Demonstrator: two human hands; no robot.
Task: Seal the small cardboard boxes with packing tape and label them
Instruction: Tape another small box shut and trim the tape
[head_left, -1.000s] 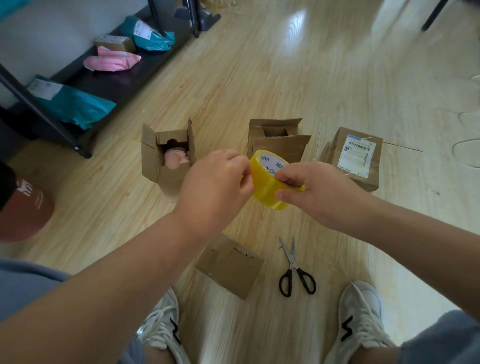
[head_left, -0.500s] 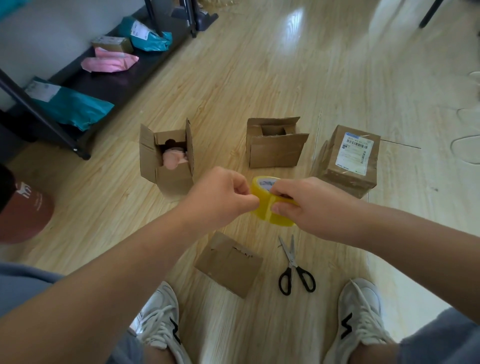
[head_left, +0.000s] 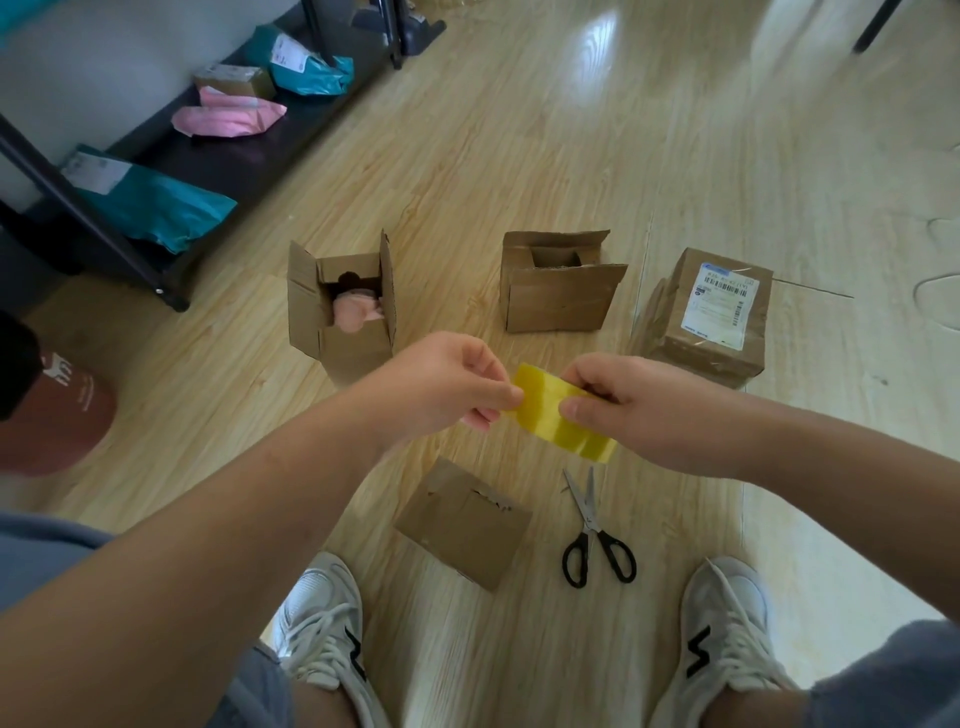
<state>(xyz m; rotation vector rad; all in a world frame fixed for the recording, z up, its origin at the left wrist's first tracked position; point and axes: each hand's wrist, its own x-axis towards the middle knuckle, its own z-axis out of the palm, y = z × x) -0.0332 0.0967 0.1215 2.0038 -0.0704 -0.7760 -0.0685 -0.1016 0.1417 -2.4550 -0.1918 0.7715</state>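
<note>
- The left hand (head_left: 441, 384) is pinching the left edge of the yellow packing tape roll (head_left: 556, 415) between the thumb and the curled fingers.
- The right hand (head_left: 639, 410) is gripping the same roll from the other side, with the thumb pressing on the yellow face. Both hands are clamping it in the air above the floor.
- The yellow band is running between the hands from upper left to lower right. I cannot tell if a free end is already lifted.
- The closed plain box (head_left: 462, 525) is lying on the floor below the hands, toward the person and a little nearer to the left hand. It is showing no label, so I am judging it to be the next one for sealing.
- The scissors (head_left: 597, 530) are lying just beside this box, under the right hand, so that hand is the nearer one for cutting.
- The open box with a pink thing inside (head_left: 343, 312), the second open box (head_left: 561, 291) and the labelled box (head_left: 711, 317) are standing beyond the hands.
</note>
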